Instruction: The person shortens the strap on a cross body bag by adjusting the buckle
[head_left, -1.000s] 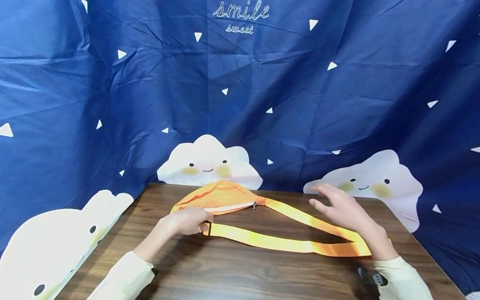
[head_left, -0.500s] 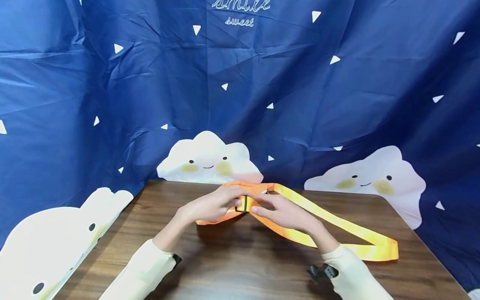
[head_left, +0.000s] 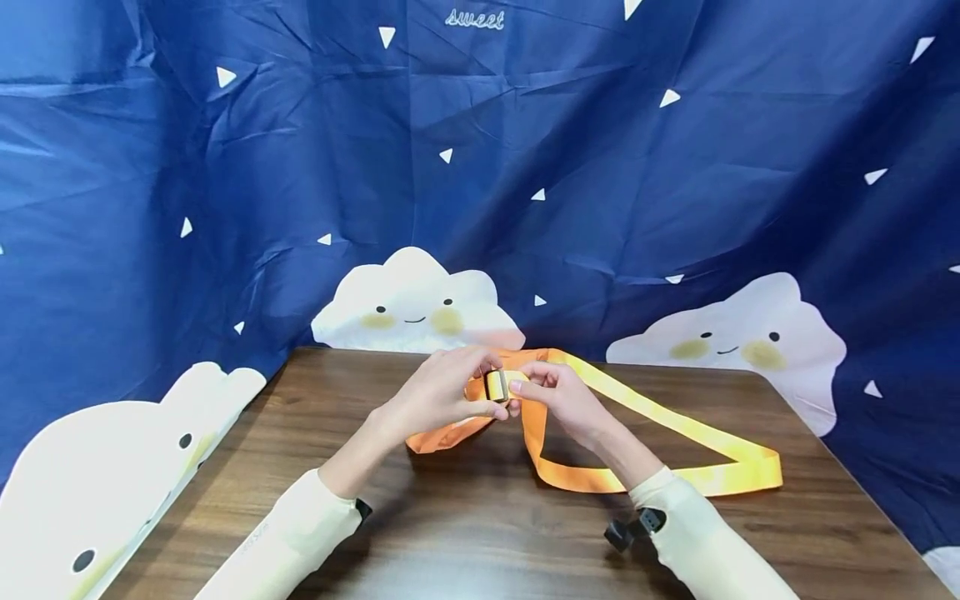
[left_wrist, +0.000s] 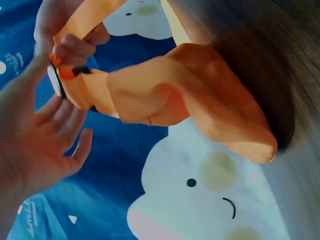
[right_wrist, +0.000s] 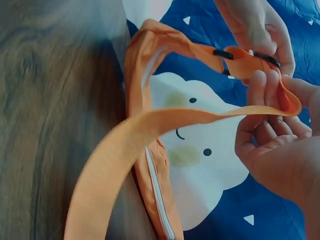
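An orange waist bag [head_left: 442, 438] stands at the back of the table, partly behind the hands. My left hand [head_left: 435, 393] holds the dark-framed strap slider [head_left: 496, 386] between thumb and fingers, raised off the tabletop. Just right of it, my right hand [head_left: 570, 405] pinches the orange strap [head_left: 652, 407] between thumb and fingertips. In the right wrist view, the strap bends round by the fingers and hangs down past the bag's white zipper [right_wrist: 157, 190]. A second dark fitting [right_wrist: 223, 53] sits on the webbing between slider and bag.
The rest of the strap loops over the right side of the brown wooden table [head_left: 450, 533]. Behind the table hangs a blue curtain [head_left: 480, 192] with white clouds. A small black device [head_left: 619, 535] is at the right wrist.
Both hands have come together at the slider; the right hand came in from the right and now pinches the strap. The slider was lifted and moved right, and the bag shifted right.
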